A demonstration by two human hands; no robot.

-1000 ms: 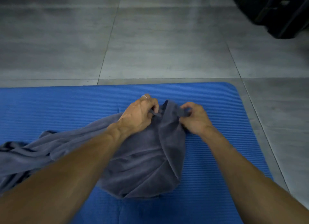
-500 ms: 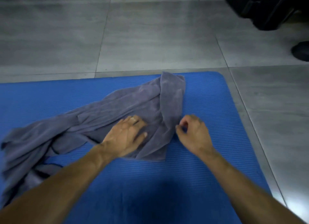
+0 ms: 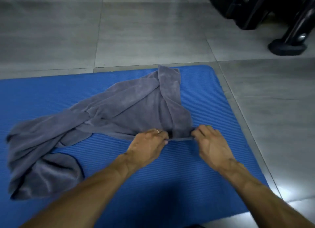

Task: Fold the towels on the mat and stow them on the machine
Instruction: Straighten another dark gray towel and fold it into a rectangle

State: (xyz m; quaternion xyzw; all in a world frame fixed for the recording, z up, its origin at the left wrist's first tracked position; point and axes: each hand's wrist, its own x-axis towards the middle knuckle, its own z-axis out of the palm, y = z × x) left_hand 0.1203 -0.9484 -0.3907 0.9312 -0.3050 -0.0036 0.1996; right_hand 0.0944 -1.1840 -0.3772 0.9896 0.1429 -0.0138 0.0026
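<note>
- We see a grey towel (image 3: 129, 112) lying rumpled on the blue mat (image 3: 213, 108), spread across the mat's middle and left part.
- Its long axis runs on a slant: from a bunched end near the mat's left, near side (image 3: 42, 173) up and across to a narrow folded strip at the right.
- That strip points away from us, its far tip (image 3: 168, 71) just reaching the mat's far edge, and its near end lies between the two hands.
- Our left hand (image 3: 146, 146) has its fingers curled over the towel's near hem, pinching it at the left of the strip; a ring (image 3: 156, 130) shows on one finger.
- Our right hand (image 3: 211, 144) pinches the same hem at the right of the strip, fingertips bent onto the cloth.
- The hem is drawn straight between the two hands, close above the mat.
- The mat rests on a grey tiled floor (image 3: 136, 32).
- A black machine (image 3: 255, 8) stands at the far right, well apart from the towel, one foot (image 3: 286, 48) on the tiles.
</note>
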